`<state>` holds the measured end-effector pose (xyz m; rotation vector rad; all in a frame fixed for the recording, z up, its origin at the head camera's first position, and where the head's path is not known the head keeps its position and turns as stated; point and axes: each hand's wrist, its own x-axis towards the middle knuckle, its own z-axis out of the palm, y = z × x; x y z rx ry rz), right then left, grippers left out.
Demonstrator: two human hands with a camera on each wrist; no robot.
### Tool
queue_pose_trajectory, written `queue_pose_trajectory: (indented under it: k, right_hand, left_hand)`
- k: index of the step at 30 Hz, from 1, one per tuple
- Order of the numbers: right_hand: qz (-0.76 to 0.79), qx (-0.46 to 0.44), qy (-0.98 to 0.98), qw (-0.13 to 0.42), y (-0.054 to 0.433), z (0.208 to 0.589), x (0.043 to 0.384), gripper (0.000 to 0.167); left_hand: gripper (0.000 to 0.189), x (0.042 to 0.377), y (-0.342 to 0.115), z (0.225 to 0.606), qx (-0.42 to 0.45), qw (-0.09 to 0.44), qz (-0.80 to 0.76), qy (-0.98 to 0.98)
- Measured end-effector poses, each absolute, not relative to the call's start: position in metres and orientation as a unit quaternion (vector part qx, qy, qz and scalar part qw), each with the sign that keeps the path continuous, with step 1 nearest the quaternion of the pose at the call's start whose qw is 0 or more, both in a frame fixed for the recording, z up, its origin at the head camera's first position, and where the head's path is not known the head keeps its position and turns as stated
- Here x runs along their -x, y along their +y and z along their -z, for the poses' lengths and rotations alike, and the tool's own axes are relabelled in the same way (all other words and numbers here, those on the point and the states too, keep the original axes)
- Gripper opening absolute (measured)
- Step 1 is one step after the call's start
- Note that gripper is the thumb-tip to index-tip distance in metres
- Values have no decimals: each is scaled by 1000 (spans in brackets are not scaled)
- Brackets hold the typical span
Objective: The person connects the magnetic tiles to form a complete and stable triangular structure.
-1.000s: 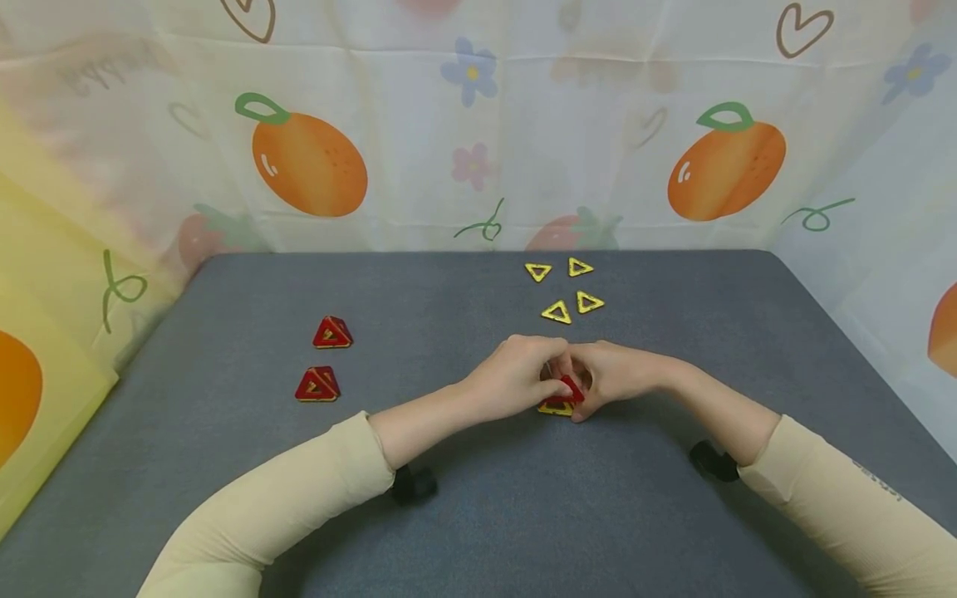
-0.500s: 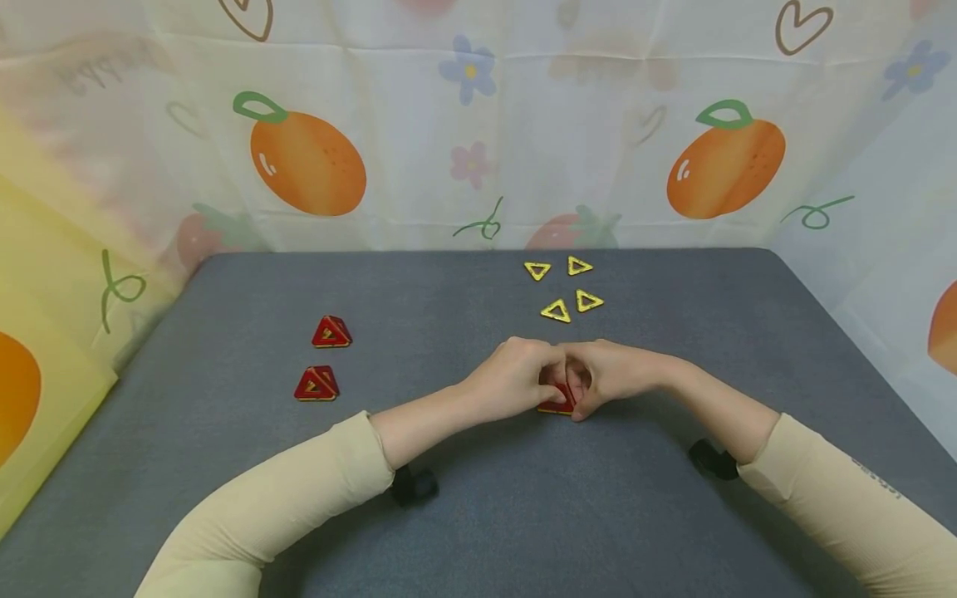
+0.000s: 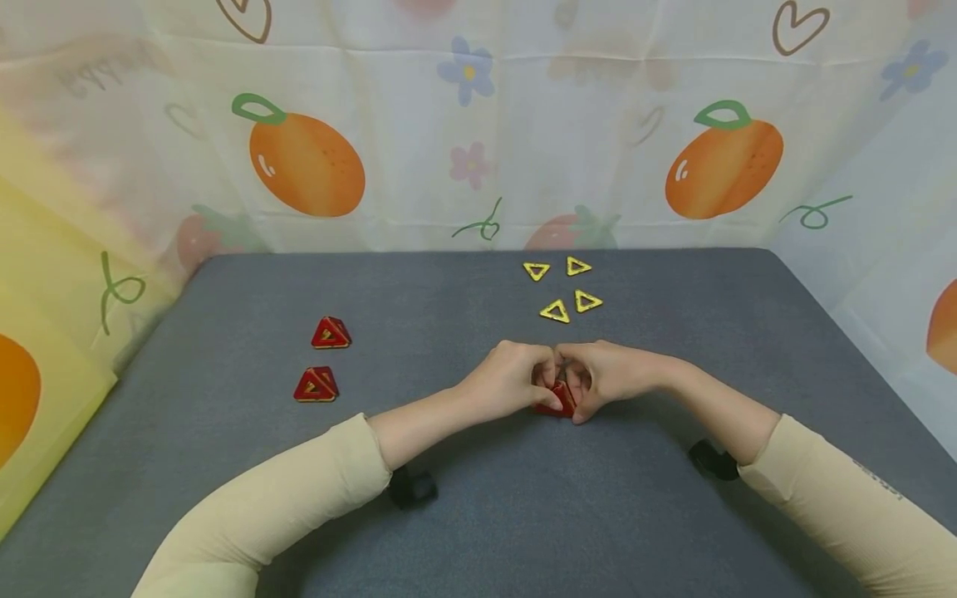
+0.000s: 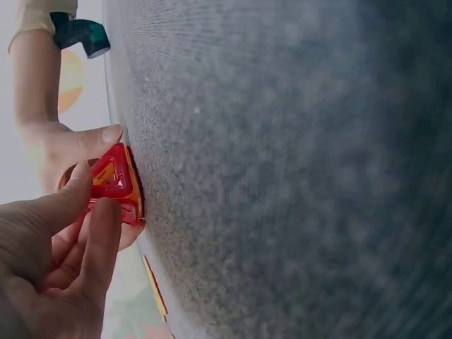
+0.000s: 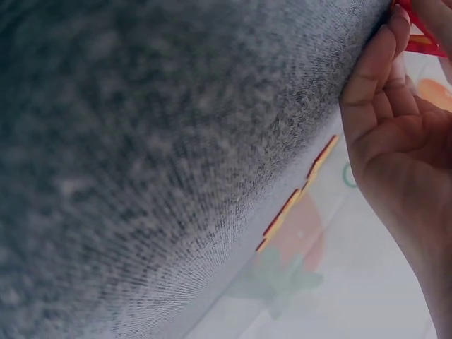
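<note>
One red-and-yellow triangular pyramid, apparently plastic (image 3: 564,400), on the grey cloth-like table (image 3: 478,515); left hand (image 3: 508,379) at its left side, fingers pinching it; right hand (image 3: 613,371) at its right, fingers grasping it. Left of this pyramid: two smaller-looking red-and-yellow pyramids (image 3: 331,334), standing. Beyond it: four flat triangular frames, yellow side up (image 3: 555,318). Step in hand, as judged: bringing its sides together. Next move calls for: edges aligned, steady light pressure.

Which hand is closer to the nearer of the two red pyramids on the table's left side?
Left. The left hand is right of that pyramid, gripping a separate red piece; the right hand is farther right, on the piece's other side.
</note>
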<state>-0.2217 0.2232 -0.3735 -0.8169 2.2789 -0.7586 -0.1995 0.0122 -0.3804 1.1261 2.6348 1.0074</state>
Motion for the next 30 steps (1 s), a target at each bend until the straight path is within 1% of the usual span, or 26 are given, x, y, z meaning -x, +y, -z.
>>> queue_pose_trajectory:
  k: [3, 5, 10, 15, 20, 23, 30]
  right_hand:
    - [286, 306, 859, 293, 223, 374, 221, 50]
    - [290, 301, 861, 290, 223, 374, 221, 51]
    - [292, 291, 865, 287, 222, 374, 221, 46]
    - [275, 303, 869, 279, 221, 374, 221, 38]
    - [275, 311, 868, 273, 221, 373, 221, 35]
    - [276, 312, 867, 274, 221, 372, 220, 32]
    - [277, 311, 866, 276, 221, 373, 220, 29]
  left_hand:
    - [24, 201, 11, 383, -366, 53, -332, 868]
    - [23, 202, 10, 383, -361, 64, -337, 867]
    - [17, 203, 9, 383, -344, 111, -360, 860]
    - [14, 207, 7, 383, -336, 152, -375, 851]
    - [13, 211, 6, 386, -317, 192, -394, 841]
    - [14, 213, 6, 388, -308, 205, -401, 838]
    - [15, 217, 5, 391, -301, 217, -408, 834]
